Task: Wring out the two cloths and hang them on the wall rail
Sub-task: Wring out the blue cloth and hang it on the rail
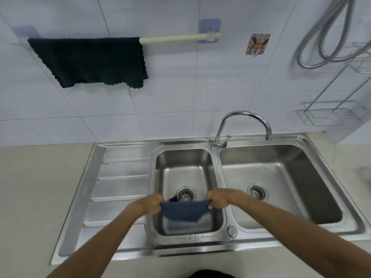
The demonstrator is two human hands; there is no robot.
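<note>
A dark blue cloth (185, 211) hangs stretched between my two hands above the small left sink basin (184, 171). My left hand (149, 204) pinches its left top corner and my right hand (219, 198) pinches its right top corner. On the tiled wall a pale rail (180, 37) runs between two stick-on holders. A black cloth (92, 60) is draped over the rail's left part, spread flat against the tiles. The rail's right part is bare.
A chrome tap (243, 121) arches over the divider between the basins. The large right basin (281, 181) and a ribbed drainboard (122, 177) flank the small basin. A wire rack (329, 115), a shower hose (329, 37) and a rabbit hook (257, 44) are on the right wall.
</note>
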